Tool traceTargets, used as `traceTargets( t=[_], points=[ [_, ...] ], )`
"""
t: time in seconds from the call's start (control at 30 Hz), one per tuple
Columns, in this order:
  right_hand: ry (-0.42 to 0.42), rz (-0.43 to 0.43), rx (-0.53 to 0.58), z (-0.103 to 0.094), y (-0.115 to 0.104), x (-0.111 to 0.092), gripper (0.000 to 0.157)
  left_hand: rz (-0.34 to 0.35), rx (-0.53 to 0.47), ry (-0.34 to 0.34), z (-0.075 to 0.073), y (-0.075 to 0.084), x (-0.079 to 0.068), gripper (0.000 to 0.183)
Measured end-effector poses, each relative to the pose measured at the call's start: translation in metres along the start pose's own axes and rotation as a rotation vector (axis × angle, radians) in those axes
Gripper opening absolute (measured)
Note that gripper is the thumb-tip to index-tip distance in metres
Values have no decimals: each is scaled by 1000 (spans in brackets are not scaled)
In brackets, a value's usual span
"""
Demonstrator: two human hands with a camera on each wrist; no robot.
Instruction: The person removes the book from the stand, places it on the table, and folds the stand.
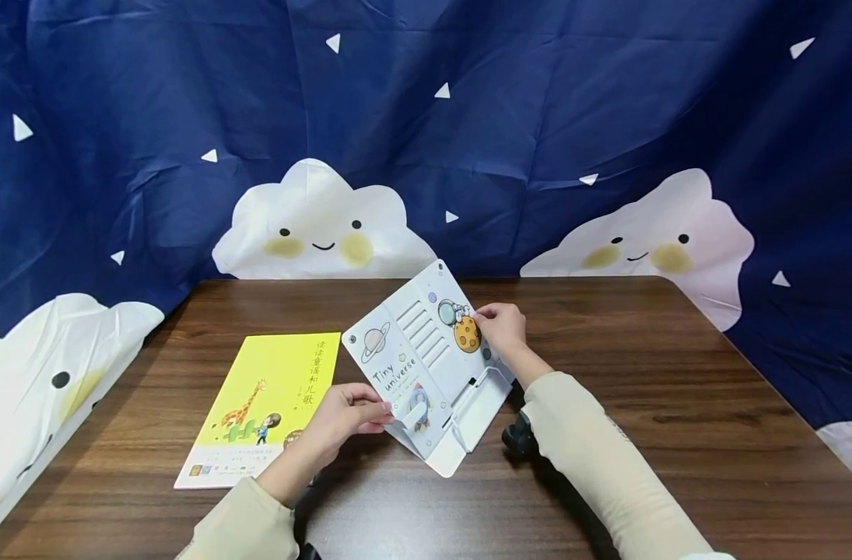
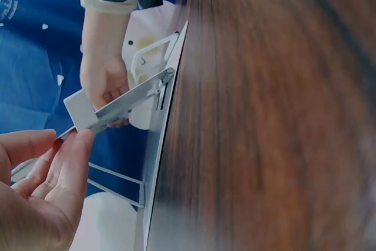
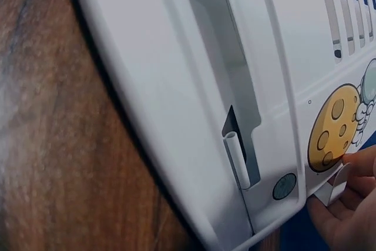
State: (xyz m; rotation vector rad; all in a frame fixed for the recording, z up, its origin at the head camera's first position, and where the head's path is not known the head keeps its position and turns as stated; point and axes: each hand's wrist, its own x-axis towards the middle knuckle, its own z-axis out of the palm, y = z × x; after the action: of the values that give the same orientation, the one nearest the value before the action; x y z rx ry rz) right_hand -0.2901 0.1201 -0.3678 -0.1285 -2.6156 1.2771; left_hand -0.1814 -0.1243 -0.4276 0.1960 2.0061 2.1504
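Observation:
A white book stand [image 1: 440,381] with a "Tiny universe" space print stands tilted on the table, turned at an angle. My left hand [image 1: 345,420] pinches its left edge near the rocket picture. On the opposite edge, beside the orange moon, my right hand [image 1: 503,330] grips the panel. The left wrist view shows the stand's panel [image 2: 129,99] leaning up from its flat base, with a white tab [image 2: 80,110] by the left fingertips. In the right wrist view, the fingers and thumb hold the edge around a small bent tab [image 3: 333,189].
A yellow children's book [image 1: 257,389] with a giraffe on its cover lies left of the stand, close to the left forearm. The brown wooden table [image 1: 608,334] reaches back to a dark blue curtain [image 1: 468,140] with smiling clouds.

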Motion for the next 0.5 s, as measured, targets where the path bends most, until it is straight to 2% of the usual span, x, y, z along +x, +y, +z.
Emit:
traceTargets(
  t=[0.3,0.5],
  points=[
    [-39,-30,-25,1,-3,-1,14,22,20,-52,31,46,-32,21],
    [-40,-66,-33,3,-6,1,13,-23,14,-69,40,50,-35,22]
  ],
)
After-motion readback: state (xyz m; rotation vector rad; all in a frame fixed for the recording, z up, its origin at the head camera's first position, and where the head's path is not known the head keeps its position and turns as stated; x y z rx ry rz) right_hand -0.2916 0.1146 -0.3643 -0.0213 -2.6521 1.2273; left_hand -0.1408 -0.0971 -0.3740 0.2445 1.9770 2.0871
